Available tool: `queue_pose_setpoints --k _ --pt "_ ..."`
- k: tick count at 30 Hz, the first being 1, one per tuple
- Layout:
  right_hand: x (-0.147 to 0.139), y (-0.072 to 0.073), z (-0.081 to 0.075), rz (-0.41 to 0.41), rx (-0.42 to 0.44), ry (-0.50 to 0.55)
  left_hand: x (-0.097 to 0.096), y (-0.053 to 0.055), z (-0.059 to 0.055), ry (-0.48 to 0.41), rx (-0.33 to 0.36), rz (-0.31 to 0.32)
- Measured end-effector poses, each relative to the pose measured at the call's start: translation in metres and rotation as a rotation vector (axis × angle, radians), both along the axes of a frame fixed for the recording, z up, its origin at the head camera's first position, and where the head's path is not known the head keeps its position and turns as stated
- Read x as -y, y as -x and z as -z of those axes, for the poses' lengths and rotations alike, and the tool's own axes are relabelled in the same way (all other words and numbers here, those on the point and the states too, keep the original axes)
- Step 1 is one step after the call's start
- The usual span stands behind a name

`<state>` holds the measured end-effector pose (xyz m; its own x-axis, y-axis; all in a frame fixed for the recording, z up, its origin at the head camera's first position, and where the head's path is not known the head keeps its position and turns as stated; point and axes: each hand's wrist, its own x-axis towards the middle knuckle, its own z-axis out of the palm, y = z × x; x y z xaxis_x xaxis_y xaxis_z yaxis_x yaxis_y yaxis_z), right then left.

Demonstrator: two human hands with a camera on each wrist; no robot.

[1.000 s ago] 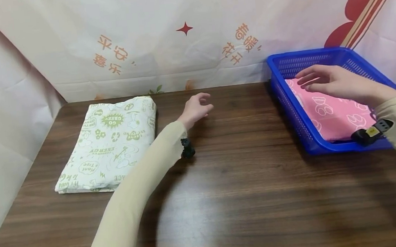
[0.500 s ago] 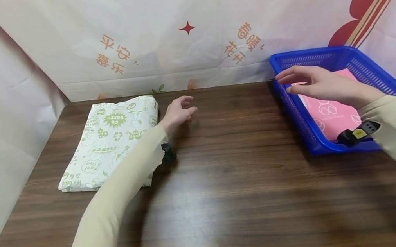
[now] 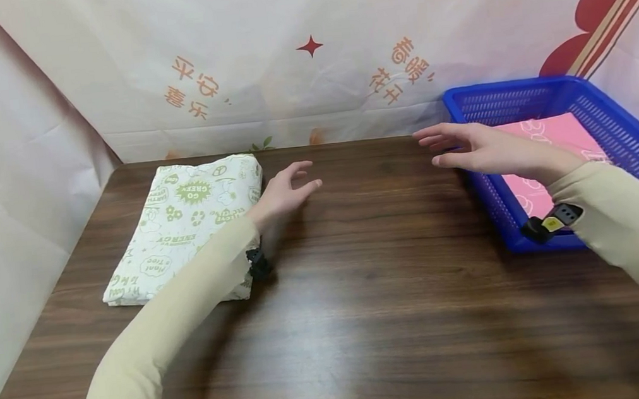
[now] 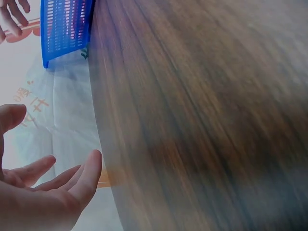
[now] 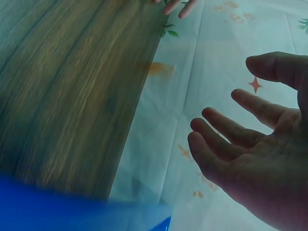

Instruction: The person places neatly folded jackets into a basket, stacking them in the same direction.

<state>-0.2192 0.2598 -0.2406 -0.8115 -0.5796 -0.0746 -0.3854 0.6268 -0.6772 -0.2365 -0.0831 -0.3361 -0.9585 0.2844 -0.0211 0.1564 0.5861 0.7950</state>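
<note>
Folded white cloth with green print (image 3: pixel 187 220) lies flat on dark wood-grain counter (image 3: pixel 364 322), left of frame. Folded pink cloth with white outline print (image 3: pixel 561 129) sits inside blue perforated plastic basket (image 3: pixel 515 83), right of frame. Left hand (image 3: pixel 285 195), centre-left, just beside white cloth: fingers loosely spread, holds nothing. Right hand (image 3: pixel 477 146) above basket's left rim: thumb wide of fingers, holds nothing. Step, my read: between grasps. Any white cloth lift calls for two-sided support, folds kept together.
</note>
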Motion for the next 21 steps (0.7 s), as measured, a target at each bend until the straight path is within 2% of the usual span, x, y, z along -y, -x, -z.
queue_pose_setpoints --k 8,16,21 --pt "0.021 0.002 0.005 -0.011 0.073 0.022 0.011 -0.012 -0.007 0.025 -0.019 0.019" --pt "0.035 0.008 0.015 -0.044 0.071 0.039 0.021 -0.02 -0.018 -0.066 -0.007 0.022" --pt "0.043 0.011 0.02 -0.05 0.086 0.044 0.029 -0.025 -0.026 -0.08 -0.001 0.019"
